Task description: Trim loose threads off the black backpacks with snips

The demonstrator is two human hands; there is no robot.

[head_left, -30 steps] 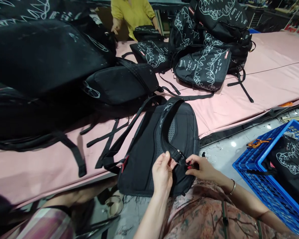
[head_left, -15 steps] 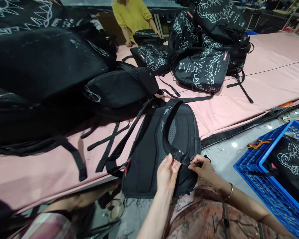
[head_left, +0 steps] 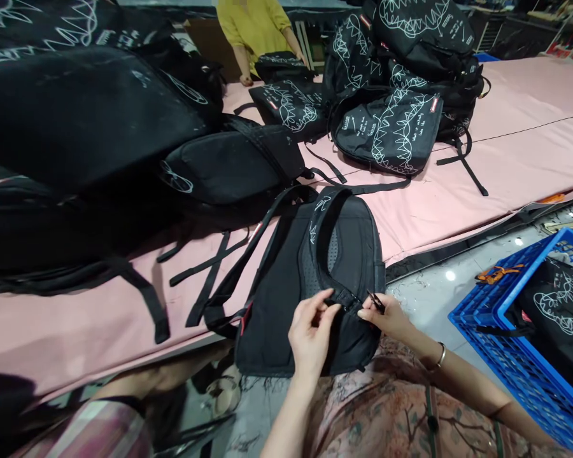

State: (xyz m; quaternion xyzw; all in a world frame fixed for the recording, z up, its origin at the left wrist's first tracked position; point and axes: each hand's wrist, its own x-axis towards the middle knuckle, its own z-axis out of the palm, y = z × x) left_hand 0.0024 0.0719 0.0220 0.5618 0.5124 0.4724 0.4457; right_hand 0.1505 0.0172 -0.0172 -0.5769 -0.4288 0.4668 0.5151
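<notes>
A black backpack point(head_left: 272, 305) lies back panel up at the pink table's near edge, overhanging it. Its shoulder strap point(head_left: 319, 245) curves down to a black buckle point(head_left: 347, 299). My left hand point(head_left: 310, 334) has its fingers curled, with thumb and index fingertips at the strap's edge beside the buckle. In my right hand point(head_left: 389, 317) is a small black pointed tool that looks like thread snips point(head_left: 375, 301), its tips pointing up and away. The fingertips of this hand are just right of the buckle.
More black backpacks are heaped on the left point(head_left: 90, 121) and at the back point(head_left: 386, 133) of the pink table point(head_left: 516, 140). A person in a yellow top point(head_left: 253, 32) stands across it. On the right, a blue crate point(head_left: 499, 318) holds a printed backpack. Someone's plaid-covered leg point(head_left: 95, 432) shows lower left.
My left hand has turned from palm-up under the strap to curled fingers at its edge, slightly left. The snips in my right hand have tilted upward and show more clearly.
</notes>
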